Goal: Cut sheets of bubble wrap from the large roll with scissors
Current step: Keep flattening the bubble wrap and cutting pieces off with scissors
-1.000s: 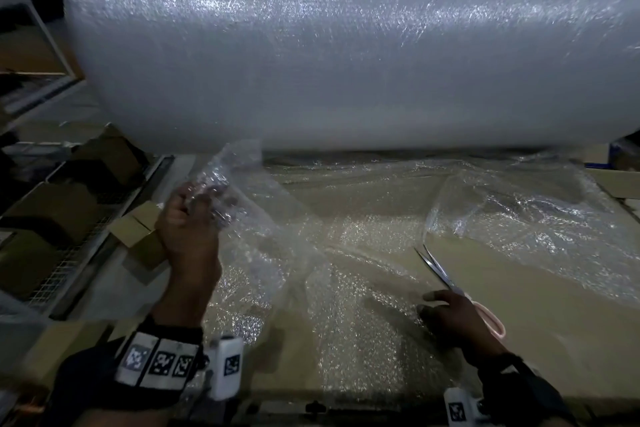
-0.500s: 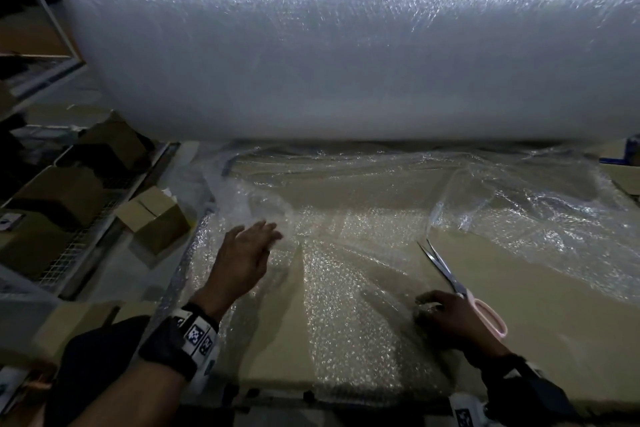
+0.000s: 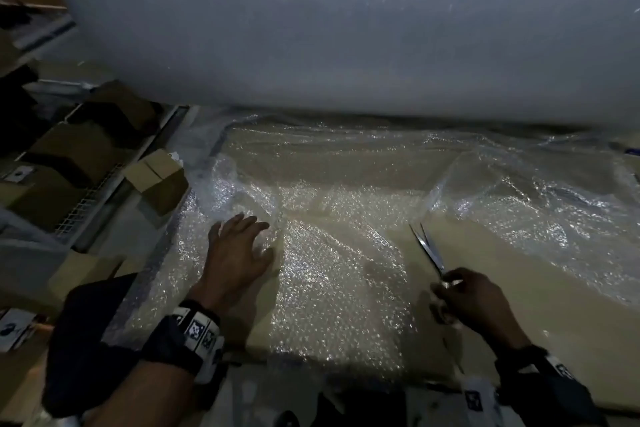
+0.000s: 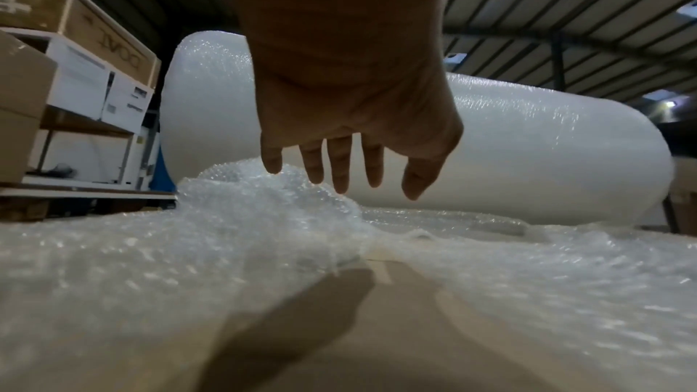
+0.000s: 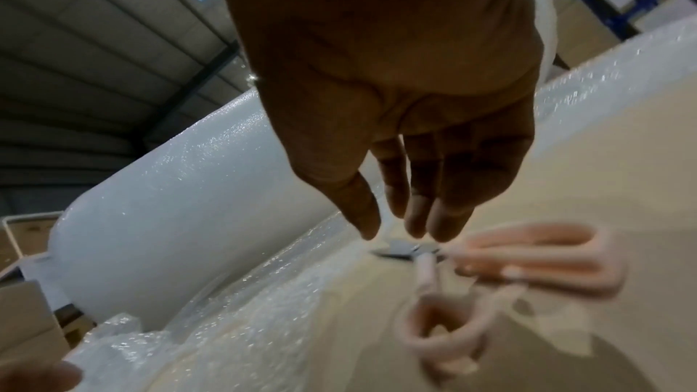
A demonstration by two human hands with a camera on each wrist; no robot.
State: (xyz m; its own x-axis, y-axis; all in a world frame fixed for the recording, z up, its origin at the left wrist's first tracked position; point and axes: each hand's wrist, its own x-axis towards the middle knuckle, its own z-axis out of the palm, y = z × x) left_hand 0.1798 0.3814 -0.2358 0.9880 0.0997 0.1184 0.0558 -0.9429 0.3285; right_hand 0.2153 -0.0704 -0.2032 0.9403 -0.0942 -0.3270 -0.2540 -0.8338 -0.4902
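The large roll of bubble wrap (image 3: 346, 28) lies across the back of the table, also in the left wrist view (image 4: 528, 145). A loose sheet of bubble wrap (image 3: 329, 270) spreads from it over the cardboard top. My left hand (image 3: 239, 250) hovers flat over the sheet's crumpled left part (image 4: 264, 207), fingers (image 4: 339, 166) straight and holding nothing. Scissors (image 3: 428, 248) with pink handles (image 5: 528, 258) lie on the table, blades slightly apart and pointing at the roll. My right hand (image 3: 467, 302) is over their pivot with straight fingers (image 5: 418, 213); the handles lie free.
Bare cardboard table top (image 3: 519, 288) lies right of the scissors. A small cardboard box (image 3: 156, 180) and a wire rack (image 3: 86, 204) with darker boxes stand below the table's left edge. Shelves with cartons (image 4: 75, 70) rise at the far left.
My left hand let go of the lifted edge of the sheet and came down flat over it. My right hand moved up from beside the scissors to over their pivot.
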